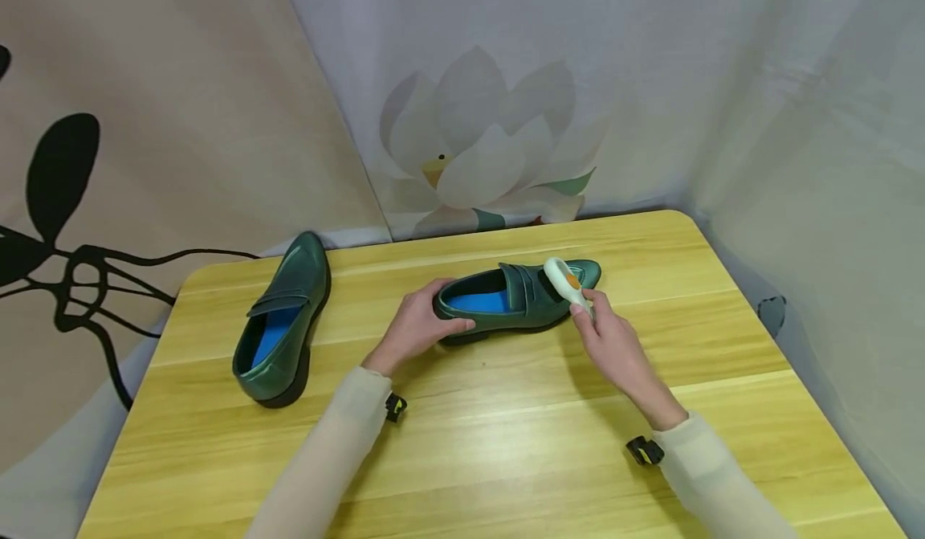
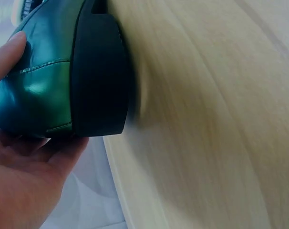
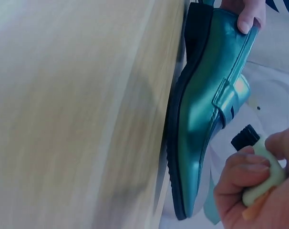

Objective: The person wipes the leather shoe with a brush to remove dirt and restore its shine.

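A dark green loafer [image 1: 531, 306] with a blue insole lies sideways on the table, toe to the right. At its heel, my left hand [image 1: 419, 322] grips the shoe, thumb on the near side and fingers behind; the left wrist view shows the green heel [image 2: 44, 95] between them. My right hand [image 1: 614, 346] holds a pale shoe brush [image 1: 560, 275] with an orange part, raised over the toe end. Its dark bristles [image 3: 245, 137] show in the right wrist view, a little apart from the shoe's upper there.
A second green loafer [image 1: 285, 322] stands at the table's left, toe toward the back edge. The wooden table [image 1: 491, 451] has rounded back corners. Pale printed curtains [image 1: 506, 137] hang close behind it and along the sides.
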Motion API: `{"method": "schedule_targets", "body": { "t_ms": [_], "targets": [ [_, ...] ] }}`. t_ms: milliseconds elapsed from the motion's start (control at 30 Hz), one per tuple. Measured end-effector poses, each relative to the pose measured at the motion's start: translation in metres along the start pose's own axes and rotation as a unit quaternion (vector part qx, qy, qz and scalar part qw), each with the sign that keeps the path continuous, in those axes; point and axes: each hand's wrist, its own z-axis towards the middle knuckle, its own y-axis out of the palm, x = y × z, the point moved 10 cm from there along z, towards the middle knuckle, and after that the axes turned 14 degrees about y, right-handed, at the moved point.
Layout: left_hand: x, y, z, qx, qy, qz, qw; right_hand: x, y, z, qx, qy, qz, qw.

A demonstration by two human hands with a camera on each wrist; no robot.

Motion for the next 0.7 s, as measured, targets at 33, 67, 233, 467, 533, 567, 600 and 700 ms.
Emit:
{"method": "schedule_targets", "body": {
  "t_ms": [33, 67, 233, 467, 533, 567, 600, 700],
  "targets": [
    [-0.001, 0.001, -0.001, -0.002, 0.0, -0.002, 1.0, -0.002, 0.002, 0.0, -0.005, -0.003, -0.004, 1.0],
    [-0.001, 0.001, -0.001, -0.005, -0.001, -0.003, 1.0, -0.005, 0.004, 0.0, -0.009, -0.006, -0.01, 1.0],
    [-0.001, 0.006, 0.0, -0.039, 0.001, -0.019, 0.9991, -0.004, 0.005, 0.0, -0.014, -0.003, -0.022, 1.0],
    [0.013, -0.007, 0.015, -0.087, 0.021, -0.022, 0.9958, 0.015, -0.027, -0.002, 0.021, 0.013, 0.012, 1.0],
    [0.021, -0.013, 0.027, -0.086, 0.035, -0.005, 0.9957, 0.02, -0.036, -0.003, 0.032, 0.018, 0.02, 0.999],
    [0.025, -0.015, 0.035, -0.087, 0.04, 0.005, 0.9954, 0.023, -0.04, -0.004, 0.036, 0.021, 0.026, 0.999],
    [0.028, -0.016, 0.042, -0.092, 0.045, 0.026, 0.9944, 0.026, -0.043, -0.004, 0.039, 0.024, 0.03, 0.999],
    [0.037, -0.01, 0.062, -0.135, 0.054, 0.084, 0.9859, 0.032, -0.048, -0.007, 0.042, 0.031, 0.038, 0.998]
  ]
}}
